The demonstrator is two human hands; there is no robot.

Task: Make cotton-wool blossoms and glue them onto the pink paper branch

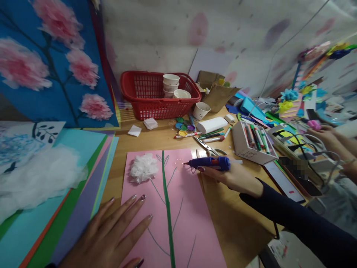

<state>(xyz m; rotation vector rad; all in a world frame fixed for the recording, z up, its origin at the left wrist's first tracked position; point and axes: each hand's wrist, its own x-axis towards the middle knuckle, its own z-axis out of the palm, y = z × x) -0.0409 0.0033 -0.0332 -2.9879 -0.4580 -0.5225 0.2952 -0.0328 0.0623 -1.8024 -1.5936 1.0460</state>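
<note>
My left hand (pixel 117 230) lies flat with fingers spread on the lower left of a pink sheet of paper (pixel 192 208). A green stem with thin drawn branches runs up the sheet, and a white tissue-paper flower (pixel 144 168) sits at its upper left. In my right hand (pixel 237 176) is a blue hot glue gun (pixel 212 163), its nozzle pointing left just over the upper right of the sheet. Clear glue shows by the nozzle tip, near the end of a drawn branch. Part of a glue stick pokes out of the gun's back.
Scissors (pixel 206 146), markers and paint pots (pixel 182 126) lie behind the sheet. Further back stands a red basket (pixel 161 108) with paper cups. A white box of markers (pixel 251 145) and a power strip with cables are right. Coloured paper is stacked left. Another person's hand (pixel 323 134) holds a pink flower.
</note>
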